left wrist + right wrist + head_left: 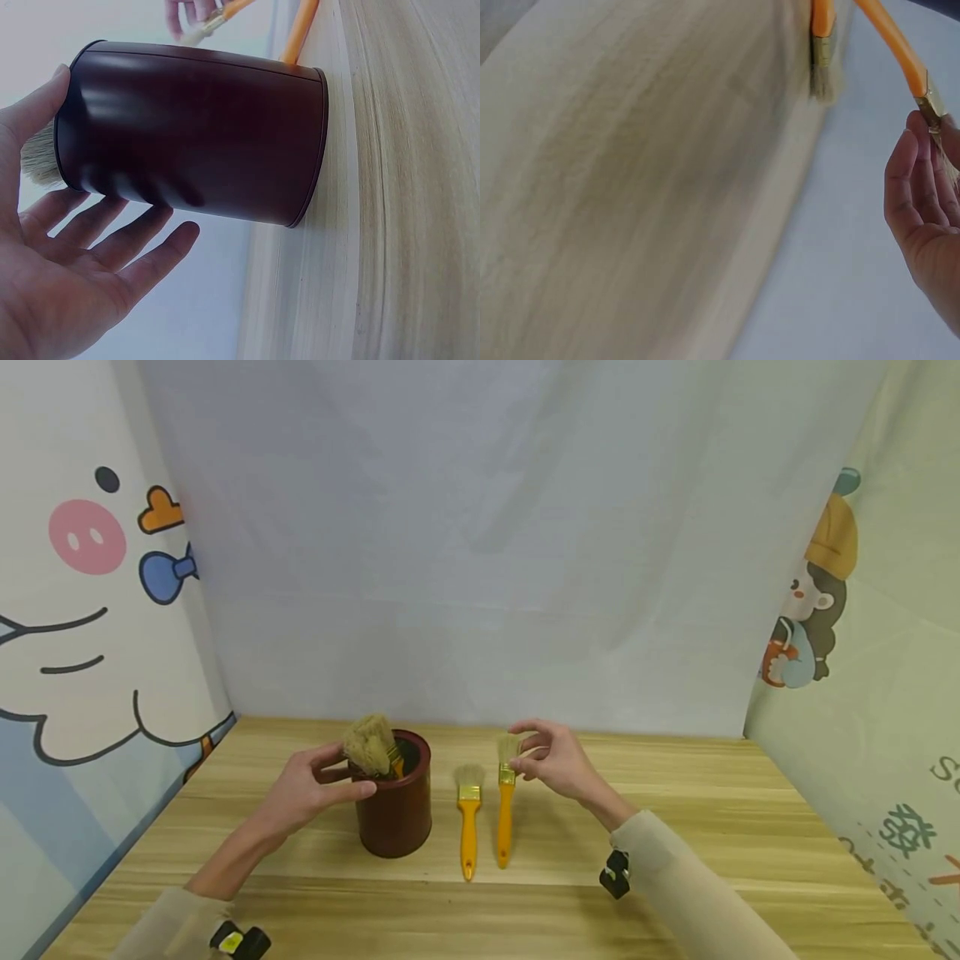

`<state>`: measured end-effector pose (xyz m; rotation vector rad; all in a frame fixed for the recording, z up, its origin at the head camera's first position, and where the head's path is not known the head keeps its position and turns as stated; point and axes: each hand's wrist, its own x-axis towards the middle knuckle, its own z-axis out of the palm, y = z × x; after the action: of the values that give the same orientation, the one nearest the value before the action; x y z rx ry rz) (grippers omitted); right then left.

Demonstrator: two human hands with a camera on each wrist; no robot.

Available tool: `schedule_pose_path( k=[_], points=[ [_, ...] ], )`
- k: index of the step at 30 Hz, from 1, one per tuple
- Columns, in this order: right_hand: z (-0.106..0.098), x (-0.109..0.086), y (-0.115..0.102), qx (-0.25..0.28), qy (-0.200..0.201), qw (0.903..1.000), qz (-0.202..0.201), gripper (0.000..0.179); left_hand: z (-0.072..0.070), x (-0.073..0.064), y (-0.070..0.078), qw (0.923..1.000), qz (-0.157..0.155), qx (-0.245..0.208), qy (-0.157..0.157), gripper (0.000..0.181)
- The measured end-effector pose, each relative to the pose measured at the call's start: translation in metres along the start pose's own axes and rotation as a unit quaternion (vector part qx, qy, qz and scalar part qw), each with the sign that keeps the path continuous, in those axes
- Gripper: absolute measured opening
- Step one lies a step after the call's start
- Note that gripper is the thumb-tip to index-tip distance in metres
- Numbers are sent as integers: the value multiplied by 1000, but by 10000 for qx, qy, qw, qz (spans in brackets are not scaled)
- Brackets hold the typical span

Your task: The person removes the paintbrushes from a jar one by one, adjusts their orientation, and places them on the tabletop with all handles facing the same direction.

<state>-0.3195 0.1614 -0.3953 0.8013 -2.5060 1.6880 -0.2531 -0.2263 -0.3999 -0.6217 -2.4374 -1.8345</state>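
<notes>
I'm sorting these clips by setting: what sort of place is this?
Probably a staged recording booth, not a real workshop: a wooden table screened by a plain white cloth backdrop and cartoon-printed curtains, with only a brown pot and paintbrushes set out.

Your right hand (922, 217) sits at the right edge, fingertips (930, 131) pinching the metal ferrule of an orange-handled brush (900, 56), its bristles against your fingers; a second brush (822, 52) lies just beside on the wooden table (645, 187)
</notes>
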Motion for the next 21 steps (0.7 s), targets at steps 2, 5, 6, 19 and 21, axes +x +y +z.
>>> schedule_pose_path(
  k=[2,5,6,19,21],
  points=[
    [0,1,4,37,-21,10000,84,44,0,0,0,10000,-8,-18,0,71],
    [-1,2,9,63,-82,9998,151,44,0,0,0,10000,3,-17,-3,71],
    [-1,2,11,66,-107,9998,171,44,0,0,-1,10000,10,-16,-5,71],
    [2,8,31,-456,-290,9972,516,42,0,0,-1,10000,2,-12,-19,71],
    [2,8,34,-471,-340,9968,549,42,0,0,-1,10000,-5,-31,-31,71]
  ],
)
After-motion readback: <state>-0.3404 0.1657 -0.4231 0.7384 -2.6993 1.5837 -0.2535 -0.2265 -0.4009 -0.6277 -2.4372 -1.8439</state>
